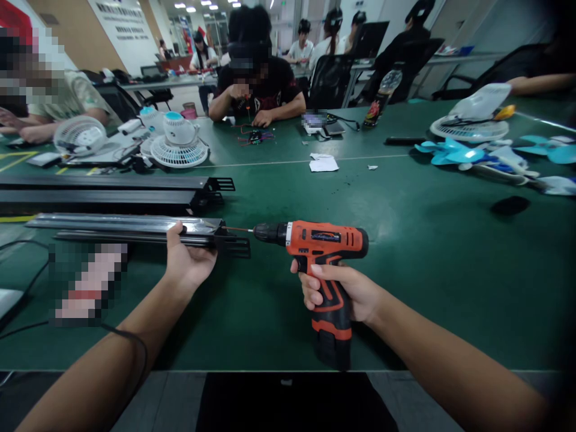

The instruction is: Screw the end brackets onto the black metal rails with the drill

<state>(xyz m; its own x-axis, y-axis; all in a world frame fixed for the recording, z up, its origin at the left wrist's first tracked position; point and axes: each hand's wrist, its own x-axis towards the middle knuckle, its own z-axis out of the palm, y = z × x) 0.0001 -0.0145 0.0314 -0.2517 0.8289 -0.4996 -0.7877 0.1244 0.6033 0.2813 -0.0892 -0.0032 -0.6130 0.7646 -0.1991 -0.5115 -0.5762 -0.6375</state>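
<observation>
While left hand (pixel 191 264) clamps dark metal rail (pixel 135 224) over green counter (pixel 427 252), right hand (pixel 355 288) wraps orange drill (pixel 333 240), bit (pixel 238 228) at rail's end; best keep bit aligned, rail braced, pressure light.

This looks like a workshop set up in an office: the long green worktop (pixel 405 240) carries a cordless drill (pixel 326 240), metal profiles (pixel 99 199), a fan (pixel 180 150) and loose blue fan blades (pixel 454 153), while behind stand black office chairs (pixel 330 84), a computer monitor (pixel 369 40) and further worktops (pixel 470 59) with people (pixel 300 49) seated.
</observation>
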